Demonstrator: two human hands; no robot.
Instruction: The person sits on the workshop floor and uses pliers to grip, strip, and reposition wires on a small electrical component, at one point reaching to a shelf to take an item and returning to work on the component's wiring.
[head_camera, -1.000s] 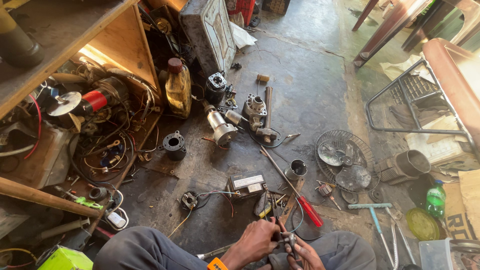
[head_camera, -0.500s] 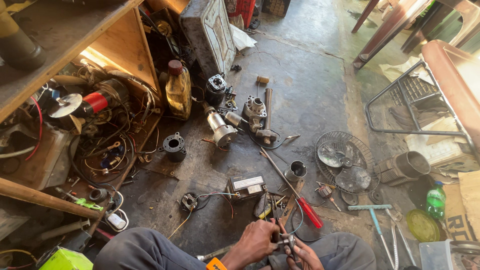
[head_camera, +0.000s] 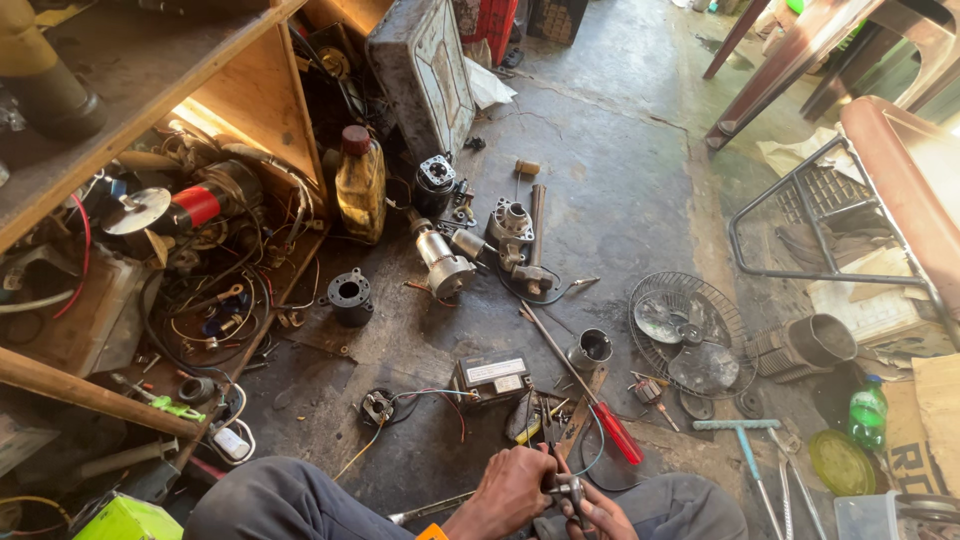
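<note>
Far to the upper left of the hands, a wooden shelf (head_camera: 140, 70) holds a tangle of wires (head_camera: 215, 300) and a red-banded motor part (head_camera: 195, 207). Nearer, up and left of the left hand (head_camera: 510, 490), a black ring-shaped housing (head_camera: 350, 297) sits on the concrete floor (head_camera: 620, 190), with an amber oil bottle (head_camera: 361, 185) beyond it. Just above the left hand lies a small black box with a white label (head_camera: 492, 373), its thin wires trailing to a round part (head_camera: 377, 406). The left hand is curled closed around a small metal part (head_camera: 568, 490), held low between the knees. The right hand (head_camera: 600, 515) touches the same part from the other side, fingers pinched on it. Just up and right of the right hand lies a red-handled screwdriver (head_camera: 610, 425). Further right are a fan guard (head_camera: 690, 335) and a green bottle (head_camera: 866, 412).
</note>
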